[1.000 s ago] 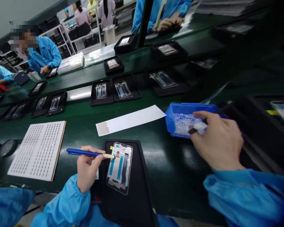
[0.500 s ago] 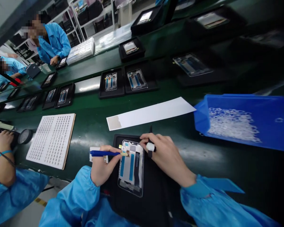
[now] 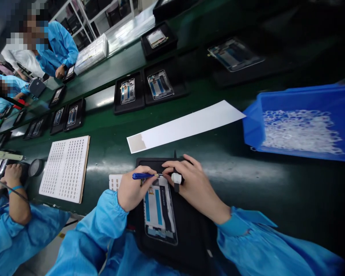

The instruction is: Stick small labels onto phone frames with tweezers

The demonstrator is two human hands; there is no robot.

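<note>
My left hand (image 3: 131, 193) is closed around a blue pen-shaped tool (image 3: 140, 176) with a pale tip. That tip points right, at the top edge of an opened phone housing (image 3: 154, 214) with blue strips inside. The housing lies in a black tray (image 3: 191, 239) in front of me. My right hand (image 3: 199, 193) bends over the tray's upper right side, its thumb and forefinger pinched close to the pen tip. A dark slim tool (image 3: 176, 187) with a white band shows at these fingers; its kind is unclear. Fingers hide the housing's top corners.
A white paper strip (image 3: 184, 128) lies beyond the tray, and a blue bin (image 3: 304, 149) of white rings stands right. Left are a white board (image 3: 64, 168) with rows of small pieces and a co-worker's arm (image 3: 18, 201). Phone housings in black trays (image 3: 129, 109) line the back.
My left hand has moved the pen tip up and right, from the housing's upper left to its top edge. My right hand stays by the top corner. The camera view has shifted.
</note>
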